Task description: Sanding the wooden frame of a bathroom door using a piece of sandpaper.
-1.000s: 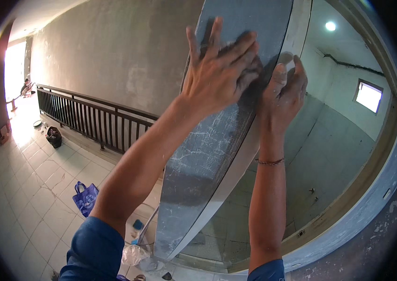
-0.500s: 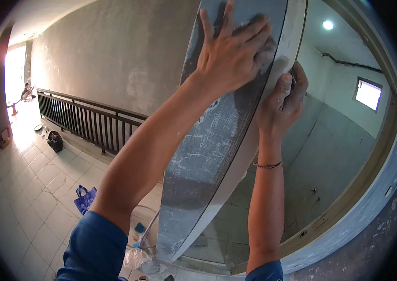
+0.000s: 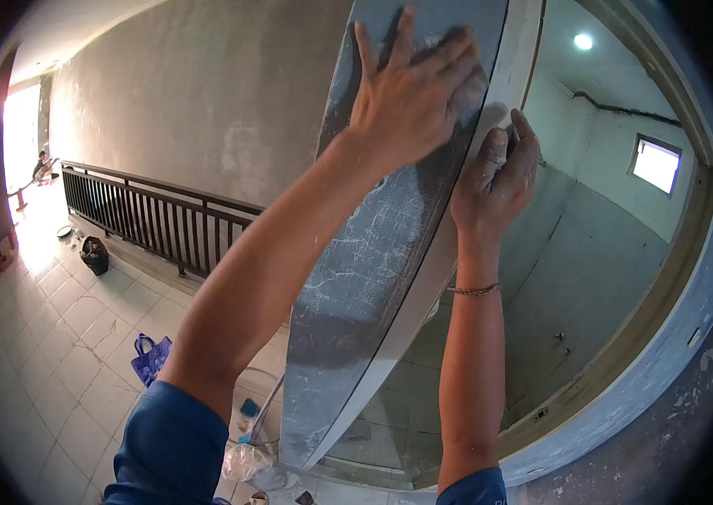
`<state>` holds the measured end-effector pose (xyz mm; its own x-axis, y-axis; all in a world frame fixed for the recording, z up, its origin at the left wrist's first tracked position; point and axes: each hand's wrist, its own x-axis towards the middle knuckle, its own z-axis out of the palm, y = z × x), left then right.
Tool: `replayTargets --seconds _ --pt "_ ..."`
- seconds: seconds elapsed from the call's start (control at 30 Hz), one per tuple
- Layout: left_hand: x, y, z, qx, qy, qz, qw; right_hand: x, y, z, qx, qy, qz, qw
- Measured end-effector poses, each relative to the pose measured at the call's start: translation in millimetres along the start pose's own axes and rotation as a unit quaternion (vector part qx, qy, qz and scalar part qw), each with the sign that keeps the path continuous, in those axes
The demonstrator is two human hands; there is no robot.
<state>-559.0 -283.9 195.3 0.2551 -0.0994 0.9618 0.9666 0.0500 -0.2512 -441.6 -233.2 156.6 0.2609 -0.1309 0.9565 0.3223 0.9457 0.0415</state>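
A tall door panel (image 3: 356, 269), grey with pale scratches and chalky marks, stands ajar in front of me. My left hand (image 3: 415, 101) lies against the upper part of its broad face, fingers spread; whether anything is under the palm is hidden. The paler, narrow edge of the door (image 3: 499, 76) faces me on the right. On that edge my right hand (image 3: 495, 177) rests its dusty thumb, while its fingers curl round to the back side, where their tips are partly hidden. A braided bracelet (image 3: 476, 290) circles my right wrist.
Right of the door, a wooden frame (image 3: 689, 210) borders a tiled room with a small window (image 3: 656, 164). To the left runs a dark railing (image 3: 163, 219). On the floor are a blue bag (image 3: 151, 358), a black bag (image 3: 95, 255) and clear plastic (image 3: 245, 463). A person (image 3: 42, 168) crouches far off.
The view has shifted slightly, so most things sit a little farther left. Both hands stay on the door, and the right fingers and thumb have shifted slightly at its edge.
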Motion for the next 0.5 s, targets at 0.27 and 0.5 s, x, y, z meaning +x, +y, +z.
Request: replayTargets --seconds 0.27,0.5 --pt "-48.9 -8.8 -24.7 -0.017 -0.097 0.029 0.995 3.8 -3.4 -2.9 -0.052 0.004 -0.063 0.997" --pt "-23.2 -21.7 -14.4 0.055 -0.061 -0.006 0.997 1.7 1.1 8.4 -0.098 0.009 -0.139 0.985"
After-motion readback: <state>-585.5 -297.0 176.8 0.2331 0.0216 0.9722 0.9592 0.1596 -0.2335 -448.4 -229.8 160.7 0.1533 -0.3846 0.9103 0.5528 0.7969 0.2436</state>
